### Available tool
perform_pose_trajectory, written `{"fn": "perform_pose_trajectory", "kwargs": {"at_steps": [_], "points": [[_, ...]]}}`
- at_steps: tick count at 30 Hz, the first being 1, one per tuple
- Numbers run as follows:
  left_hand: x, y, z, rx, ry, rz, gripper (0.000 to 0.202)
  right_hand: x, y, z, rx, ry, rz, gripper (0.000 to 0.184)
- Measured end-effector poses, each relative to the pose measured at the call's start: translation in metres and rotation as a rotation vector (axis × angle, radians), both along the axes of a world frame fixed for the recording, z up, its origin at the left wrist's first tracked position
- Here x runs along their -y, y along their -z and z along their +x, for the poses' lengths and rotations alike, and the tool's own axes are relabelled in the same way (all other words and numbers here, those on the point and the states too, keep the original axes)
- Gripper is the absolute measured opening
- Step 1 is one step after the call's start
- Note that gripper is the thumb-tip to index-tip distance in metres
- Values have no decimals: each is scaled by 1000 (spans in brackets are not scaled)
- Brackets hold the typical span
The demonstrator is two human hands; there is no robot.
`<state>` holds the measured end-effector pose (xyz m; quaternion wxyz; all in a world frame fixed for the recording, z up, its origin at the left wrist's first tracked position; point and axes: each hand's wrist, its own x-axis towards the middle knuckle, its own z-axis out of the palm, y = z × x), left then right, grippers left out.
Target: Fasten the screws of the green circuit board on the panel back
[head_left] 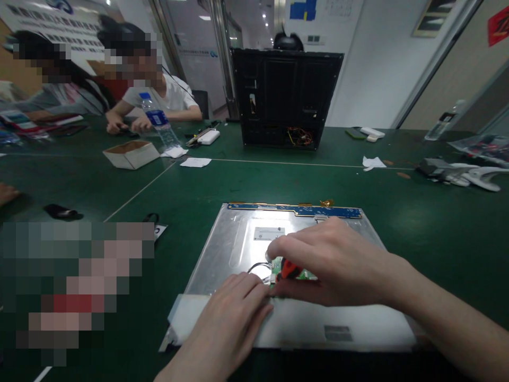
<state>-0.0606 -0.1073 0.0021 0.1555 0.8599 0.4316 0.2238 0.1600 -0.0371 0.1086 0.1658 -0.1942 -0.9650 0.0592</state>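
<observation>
A flat display panel (pixel 210 254) lies metal back up in front of me, with a blue circuit strip (pixel 262 208) along its far edge. On it sits a small green circuit board (pixel 276 264), mostly hidden by my right hand (pixel 330 265). Those fingers are closed around the red and black handle of a screwdriver (pixel 291 269), whose tip I cannot see. My left hand (pixel 234 310) rests on the near part of the panel, fingers stretched out and fingertips at the board's left edge. Dark cables (pixel 258 266) curve just beyond them.
A large black casing (pixel 286 101) stands upright at the back of the green table (pixel 131 191). Back left are an open box (pixel 131 155) and a water bottle (pixel 159 119). White-handled tools (pixel 469 174) lie at right. Two people (pixel 170 95) sit across, left.
</observation>
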Motion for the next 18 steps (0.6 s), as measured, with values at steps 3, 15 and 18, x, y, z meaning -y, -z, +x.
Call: {"fn": "perform_pose_trajectory", "kwargs": {"at_steps": [3, 15, 18], "points": [[-1, 0, 0, -3, 5, 20, 14, 0, -1, 1, 4, -8, -27, 17], [-3, 2, 1, -44, 10, 35, 14, 1, -4, 3, -5, -50, -83, 20], [-2, 2, 2, -39, 13, 42, 14, 0, -2, 2, -10, -32, -46, 15]]}}
